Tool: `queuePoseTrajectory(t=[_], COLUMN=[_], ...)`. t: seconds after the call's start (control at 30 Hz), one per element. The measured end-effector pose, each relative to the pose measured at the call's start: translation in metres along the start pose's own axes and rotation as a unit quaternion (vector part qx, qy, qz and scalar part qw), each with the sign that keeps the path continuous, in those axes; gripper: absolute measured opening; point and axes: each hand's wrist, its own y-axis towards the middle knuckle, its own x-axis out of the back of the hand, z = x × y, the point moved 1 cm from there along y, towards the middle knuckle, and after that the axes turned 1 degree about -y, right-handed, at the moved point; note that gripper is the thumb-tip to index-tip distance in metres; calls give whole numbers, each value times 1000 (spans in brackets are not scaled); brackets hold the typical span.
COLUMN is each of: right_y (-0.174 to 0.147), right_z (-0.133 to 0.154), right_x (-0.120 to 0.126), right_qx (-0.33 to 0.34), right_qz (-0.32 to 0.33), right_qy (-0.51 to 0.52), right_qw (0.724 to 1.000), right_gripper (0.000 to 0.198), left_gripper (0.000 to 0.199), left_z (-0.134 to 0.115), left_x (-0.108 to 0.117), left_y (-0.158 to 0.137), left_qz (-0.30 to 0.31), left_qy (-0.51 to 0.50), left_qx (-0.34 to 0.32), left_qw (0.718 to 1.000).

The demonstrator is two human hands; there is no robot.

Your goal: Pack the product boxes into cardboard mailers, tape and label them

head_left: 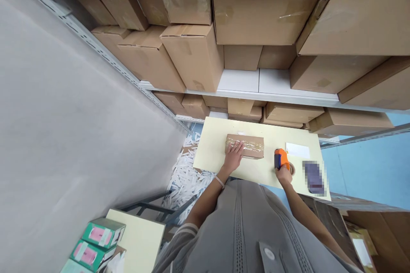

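A long cardboard box (253, 147) wrapped with shiny clear tape lies on the pale yellow table (211, 153). My left hand (233, 156) rests on the box's left part, its fingers spread over the taped top. Right of the box, my right hand (283, 175) is closed around an orange and dark blue tape dispenser (282, 158). A roll of brownish tape (291, 169) shows beside that hand. The dispenser is apart from the box.
A white paper (297, 150) and a blurred dark item (314, 177) lie on the table's right side. Shelves with cardboard boxes (192, 55) stand behind. Paper shreds (188, 172) cover the floor at left. Green boxes (99, 234) sit on another table (144, 234). An open carton (381, 230) stands lower right.
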Motion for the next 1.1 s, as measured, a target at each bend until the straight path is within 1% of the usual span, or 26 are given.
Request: queuePoseTrajectory(t=[0.1,0.17,0.27,0.37,0.4,0.43,0.5,0.53,0.6,0.63,0.7,0.77,0.83,0.93,1.0,1.03,1.07,1.1], right_y=[-2,0,6,16,19,23,30,33,40,43,50,56,60,64,65,65,66,65], right_z=[2,1,-2,2,7,14,35,48,78,94,122,144,156,160,157,155,154,154], right_x=[1,9,31,61,71,82,101,110,122,125,127,122,115,103,98,97,97,97], right_qx=[-91,-114,-110,-78,-65,-55,-53,-63,-83,-87,-73,-36,10,68,90,98,104,110], right_qz=[1,-5,-12,-10,-17,-33,-88,-113,-123,-113,-72,-27,15,60,68,69,69,71], right_qy=[26,58,118,200,242,304,418,448,471,477,476,461,435,397,380,373,368,363], right_qw=[996,992,987,977,968,950,903,885,870,867,873,886,900,914,918,920,921,923], right_gripper=[44,46,47,44,43,42,43,45,52,56,61,64,65,66,66,66,66,66], left_gripper=[60,59,59,59,59,59,59,59,59,59,58,57,57,56,56,56,54,52], left_z=[1,2,2,3,3,3,3,3,3,3,3,3,3,3,3,3,3,3], left_x=[-2,-3,-4,-5,-5,-5,-6,-6,-6,-6,-7,-6,-6,-4,-2,-1,0,2], left_y=[1,1,2,3,3,3,4,4,5,5,5,5,4,3,3,3,5,7], left_qz=[-3,-4,-10,-17,-19,-20,-23,-24,-25,-25,-28,-31,-32,-35,-41,-49,-63,-83], left_qy=[16,26,27,15,12,8,1,-2,-8,-11,-21,-33,-49,-87,-136,-173,-227,-289], left_qx=[-3,-3,-4,-3,-2,0,3,3,2,1,2,1,0,3,9,17,32,55], left_qw=[1000,1000,1000,1000,1000,1000,1000,1000,1000,1000,999,999,998,996,990,984,971,952])
